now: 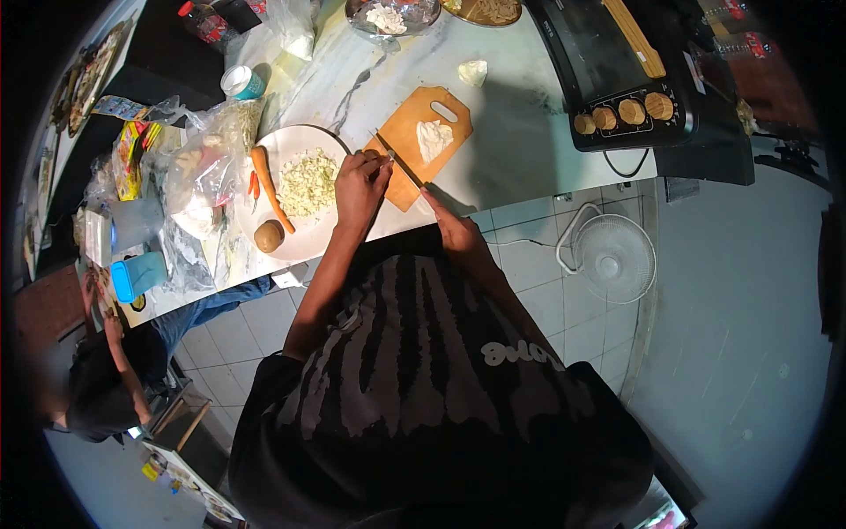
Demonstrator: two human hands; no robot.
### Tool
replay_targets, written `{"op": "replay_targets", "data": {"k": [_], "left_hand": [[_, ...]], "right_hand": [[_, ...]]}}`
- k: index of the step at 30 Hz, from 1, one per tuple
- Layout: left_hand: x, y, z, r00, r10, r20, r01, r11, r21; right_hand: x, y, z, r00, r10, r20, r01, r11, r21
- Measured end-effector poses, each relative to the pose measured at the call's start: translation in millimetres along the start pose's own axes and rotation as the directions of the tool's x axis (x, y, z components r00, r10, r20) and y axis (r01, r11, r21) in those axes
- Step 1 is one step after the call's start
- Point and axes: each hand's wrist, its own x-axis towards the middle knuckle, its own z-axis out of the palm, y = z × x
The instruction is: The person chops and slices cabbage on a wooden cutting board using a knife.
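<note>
A knife [403,166] lies slantwise over the wooden cutting board [401,198], its handle gripped in my right hand [456,231]. My left hand [359,188] is closed beside the blade at the board's left edge, fingertips pressed together close to the metal. Whether they pinch something there is too small to tell. On the board, right of the blade, sits a pale, lumpy piece of food [434,141]. Left of my left hand, a large white plate [249,231] bears chopped pale-green bits [308,183], a carrot [261,167], red chillies [254,189] and a round brown item [269,235].
Beyond the board lies another white piece [472,72]. A toaster oven [630,110] stands at right; a bowl [414,22] is at the far edge. Plastic bags [211,145] and a blue-lidded container [138,276] crowd the left. A fan [608,260] and another person [115,379] are nearby.
</note>
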Motion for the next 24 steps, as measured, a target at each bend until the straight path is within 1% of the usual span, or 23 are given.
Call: {"op": "replay_targets", "data": {"k": [1,5,7,8,10,11,13,14,16,20,22,23,24], "left_hand": [[0.0,0.8,-0.7,1.000,-0.027,0.011,0.027,1.000,-0.009],[0.8,-2.1,0.3,1.000,-0.028,0.002,0.028,0.999,-0.020],[1.4,-1.1,-1.1,0.997,-0.076,0.027,0.077,0.996,-0.040],[0.7,-1.7,-1.0,0.997,-0.076,0.029,0.078,0.996,-0.040],[1.4,-2.5,-1.0,0.998,-0.063,0.029,0.064,0.997,-0.037],[1.4,-3.2,-1.5,0.998,-0.063,0.028,0.064,0.997,-0.038],[1.6,-2.3,-1.3,0.999,-0.029,0.033,0.029,1.000,-0.009],[1.4,-1.4,-1.1,0.999,-0.028,0.031,0.028,1.000,-0.012],[1.6,-0.7,-3.1,0.999,-0.020,0.043,0.020,1.000,-0.007],[2.3,0.4,-3.1,0.999,-0.021,0.038,0.021,1.000,-0.018],[2.7,-0.6,-1.7,0.998,-0.059,0.001,0.059,0.995,-0.077],[2.5,-1.1,-1.2,0.998,-0.061,-0.001,0.061,0.995,-0.077],[2.8,0.3,-1.2,0.990,-0.137,0.017,0.138,0.984,-0.117]], "right_hand": [[-0.8,2.5,1.9,1.000,-0.005,-0.004,0.006,1.000,0.021],[-1.2,8.8,6.4,1.000,-0.016,-0.011,0.016,0.999,0.029],[0.1,7.5,6.8,0.998,-0.062,-0.033,0.061,0.997,-0.044],[-0.3,6.4,7.0,0.998,-0.060,-0.032,0.058,0.997,-0.044],[1.2,4.8,6.9,1.000,0.000,-0.007,-0.001,0.998,-0.059],[1.5,4.0,7.4,1.000,0.000,-0.007,0.000,0.998,-0.060],[0.7,1.7,7.0,0.990,0.133,0.052,-0.126,0.985,-0.116],[0.8,0.6,6.3,0.990,0.132,0.051,-0.125,0.985,-0.119],[2.7,-1.1,6.1,0.998,0.054,0.012,-0.053,0.994,-0.100],[1.1,-0.9,6.1,0.999,0.044,0.009,-0.043,0.991,-0.124],[2.1,-5.5,4.0,0.995,0.098,0.033,-0.093,0.988,-0.127],[2.6,-6.3,4.5,0.995,0.096,0.035,-0.091,0.988,-0.128],[2.7,-6.4,5.5,0.999,0.049,-0.005,-0.050,0.995,-0.092]]}}
